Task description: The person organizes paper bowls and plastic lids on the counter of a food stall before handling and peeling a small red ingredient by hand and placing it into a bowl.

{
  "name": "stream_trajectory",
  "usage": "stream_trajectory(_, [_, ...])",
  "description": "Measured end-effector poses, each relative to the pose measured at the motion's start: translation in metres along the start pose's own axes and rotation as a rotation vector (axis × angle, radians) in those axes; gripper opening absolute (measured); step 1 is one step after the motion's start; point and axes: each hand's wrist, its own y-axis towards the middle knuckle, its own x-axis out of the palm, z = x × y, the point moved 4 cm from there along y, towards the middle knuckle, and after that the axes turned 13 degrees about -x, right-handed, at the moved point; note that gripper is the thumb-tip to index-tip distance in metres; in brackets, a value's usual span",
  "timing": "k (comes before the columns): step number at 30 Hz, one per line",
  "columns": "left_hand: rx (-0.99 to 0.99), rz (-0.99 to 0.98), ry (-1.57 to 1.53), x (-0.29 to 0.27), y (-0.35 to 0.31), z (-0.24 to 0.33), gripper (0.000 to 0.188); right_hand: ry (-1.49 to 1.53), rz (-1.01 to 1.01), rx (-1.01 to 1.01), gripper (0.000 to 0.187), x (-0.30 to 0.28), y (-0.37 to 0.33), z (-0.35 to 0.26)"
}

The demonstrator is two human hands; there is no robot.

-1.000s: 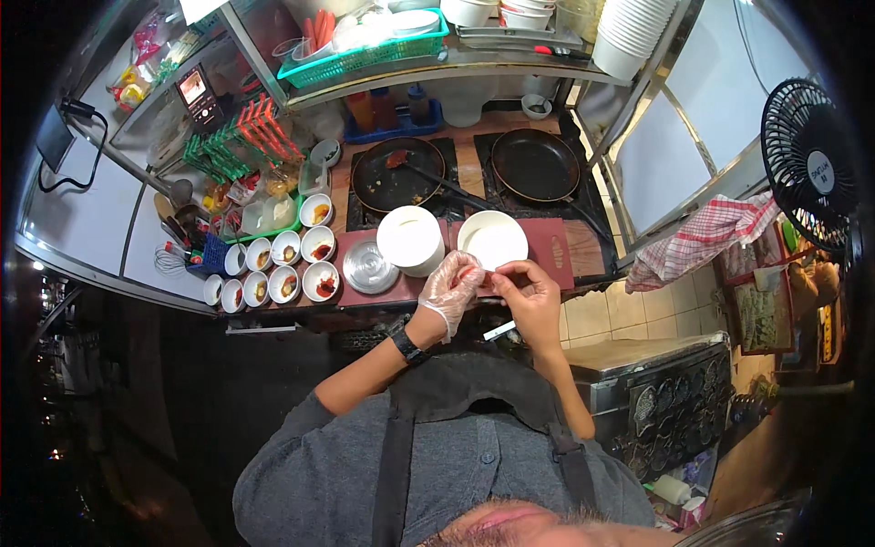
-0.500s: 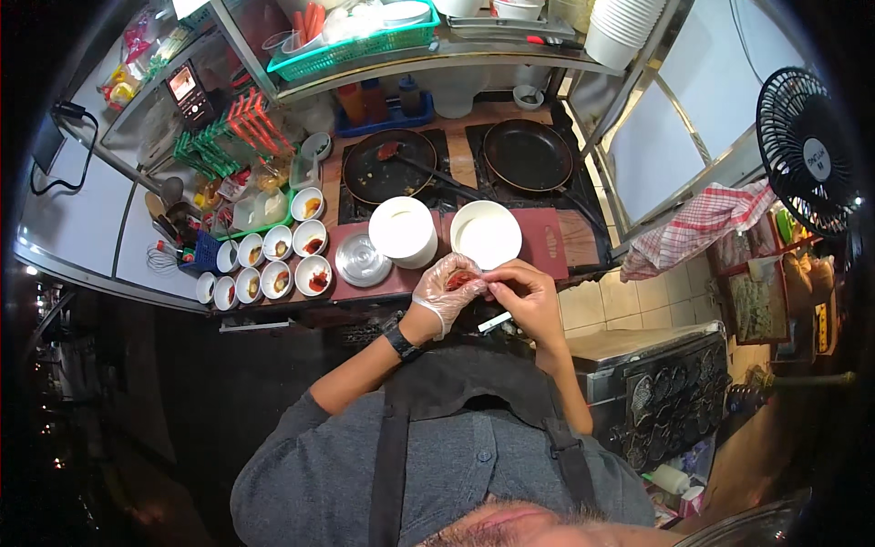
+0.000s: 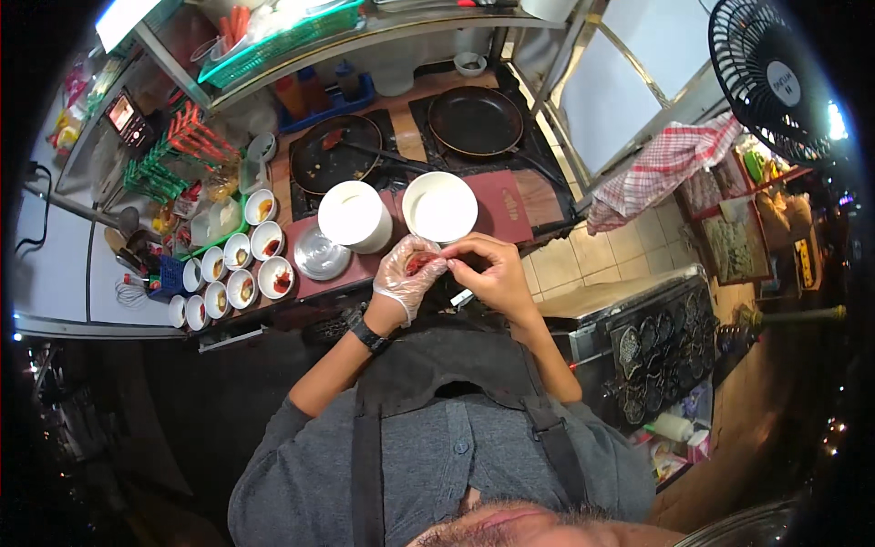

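In front of my chest, my left hand [image 3: 398, 279], in a clear plastic glove, curls round something small and red [image 3: 421, 263]; its kind is hard to make out. My bare right hand [image 3: 495, 275] meets it there, thumb and forefinger pinched at the left fingertips. What that pinch holds is too small to tell. Just beyond the hands stand a tall stack of white tubs [image 3: 372, 232] and an open white bowl [image 3: 440, 206]. Clear round lids [image 3: 322, 254] lie left of the stack. Farther left, several small white bowls [image 3: 274, 278] hold red and yellowish portions.
Two dark frying pans [image 3: 475, 126] sit on the burners behind, a spatula [image 3: 387, 158] across the left one. A shelf with a green basket [image 3: 283, 41] hangs above. At right are a checked cloth [image 3: 661, 173], a black fan [image 3: 775, 82] and a dark moulded griddle [image 3: 670, 351].
The view has shifted, so the counter and hands appear farther left and slightly higher. Both hands stay together at the red thing, with little change in their grip.
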Motion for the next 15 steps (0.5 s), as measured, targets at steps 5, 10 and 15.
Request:
stream_trajectory(5, [-0.11,0.059,0.003,0.001,-0.004,0.003,0.01,0.051,0.104,0.09,0.02,0.008,-0.007,0.018])
stream_trajectory(10, [-0.067,0.1,-0.009,0.001,-0.005,0.005,0.011,0.269,0.16,0.121,0.018,0.009,-0.007,0.016])
stream_trajectory(15, [-0.065,0.117,-0.028,-0.001,-0.003,0.0,0.014,0.217,0.185,0.092,0.016,0.013,-0.008,0.02])
